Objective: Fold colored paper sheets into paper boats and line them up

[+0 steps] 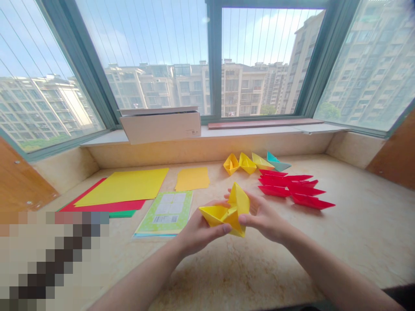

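A yellow folded paper boat (227, 212) is held between both hands above the stone counter. My left hand (202, 229) grips its left side, thumb along the near edge and fingers behind. On the boat's right, my right hand (261, 216) pinches the raised point, thumb in front and fingers behind. Beyond my right hand sit several red paper boats (292, 183) in a cluster. Behind those stand yellow paper boats (247, 164), a paler yellow one (262, 162) and a blue one (278, 162).
Left of the hands lie yellow sheets (129, 185) over red (106, 205) and green paper (123, 214). A small orange-yellow stack (193, 178) and a green paper packet (165, 220) are nearer. A white box (162, 127) stands on the sill beneath the windows.
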